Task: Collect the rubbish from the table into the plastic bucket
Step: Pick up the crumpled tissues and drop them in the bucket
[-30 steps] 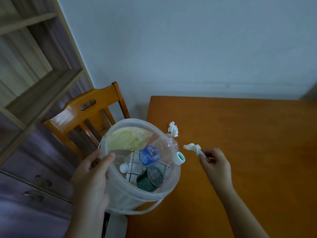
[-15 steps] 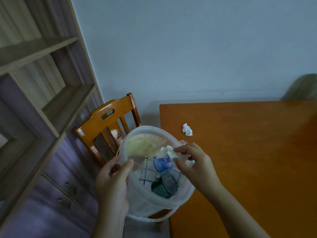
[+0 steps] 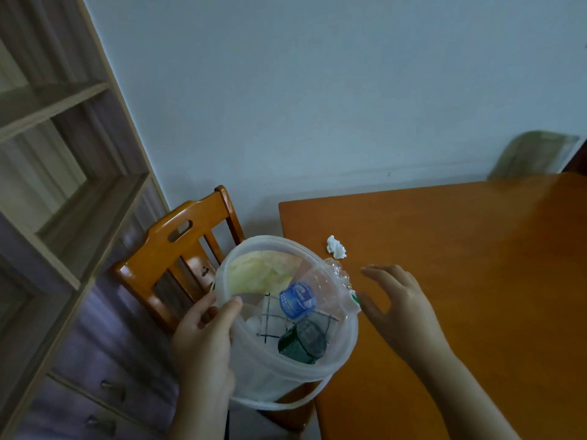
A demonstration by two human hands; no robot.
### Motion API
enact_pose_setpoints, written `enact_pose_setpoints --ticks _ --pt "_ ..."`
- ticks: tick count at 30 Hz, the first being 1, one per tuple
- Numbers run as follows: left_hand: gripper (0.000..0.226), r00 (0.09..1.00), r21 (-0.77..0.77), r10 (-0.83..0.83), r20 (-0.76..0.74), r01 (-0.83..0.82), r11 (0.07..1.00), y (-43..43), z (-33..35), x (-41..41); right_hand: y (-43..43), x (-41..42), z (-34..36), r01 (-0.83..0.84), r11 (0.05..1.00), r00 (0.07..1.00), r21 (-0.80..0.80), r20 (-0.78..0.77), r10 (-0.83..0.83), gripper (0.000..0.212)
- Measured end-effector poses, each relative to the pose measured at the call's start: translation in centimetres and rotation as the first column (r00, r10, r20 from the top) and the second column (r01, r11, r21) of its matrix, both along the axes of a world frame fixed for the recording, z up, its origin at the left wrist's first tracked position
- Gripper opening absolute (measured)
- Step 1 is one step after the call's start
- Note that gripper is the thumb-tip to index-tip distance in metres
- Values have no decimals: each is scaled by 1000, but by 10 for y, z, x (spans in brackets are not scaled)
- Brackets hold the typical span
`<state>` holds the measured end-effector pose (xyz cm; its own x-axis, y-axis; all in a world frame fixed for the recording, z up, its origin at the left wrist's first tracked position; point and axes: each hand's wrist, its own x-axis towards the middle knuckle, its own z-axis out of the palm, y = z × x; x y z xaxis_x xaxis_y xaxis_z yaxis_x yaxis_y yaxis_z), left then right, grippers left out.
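My left hand [image 3: 203, 341] grips the near-left rim of the clear plastic bucket [image 3: 344, 344], held just off the table's left edge. Inside lie a crushed clear bottle with a blue label [image 3: 298, 298], a dark green can [image 3: 300, 342], checked paper and yellowish wrapping. My right hand [image 3: 400, 308] hovers over the orange table [image 3: 460, 281] just right of the bucket, fingers spread, holding nothing. A small crumpled white tissue [image 3: 336, 247] lies on the table near its left edge, beyond the bucket and my right hand.
An orange wooden chair [image 3: 178, 242] stands left of the table, behind the bucket. A wooden shelf unit with drawers [image 3: 63, 198] fills the left side. A blurred greenish object [image 3: 536, 158] sits at the table's far right by the wall.
My right hand carried a white tissue scrap from the table into the bucket, let it go, and has drawn back to the right, now empty. The view shifted left.
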<state>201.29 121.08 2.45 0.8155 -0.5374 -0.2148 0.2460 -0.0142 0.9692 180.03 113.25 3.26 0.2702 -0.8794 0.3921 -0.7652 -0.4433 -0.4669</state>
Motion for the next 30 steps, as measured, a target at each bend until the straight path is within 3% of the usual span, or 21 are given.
enact_pose_setpoints --ticks 8,15,25,30 --pt "42 993 -48 -90 73 94 994 -49 8 4 -31 -6 -16 141 988 990 68 -24 -140 42" --pt "42 984 -35 -173 39 175 984 -91 4 30 -44 5 -21 230 967 973 112 -65 -223 40" --pt "44 910 -11 -415 16 415 910 -180 -8 121 -82 85 -32 439 888 897 137 -117 -425 40" --pt "38 902 -29 -432 25 432 901 -218 -11 164 -107 128 -36 489 861 872 143 -113 -476 38"
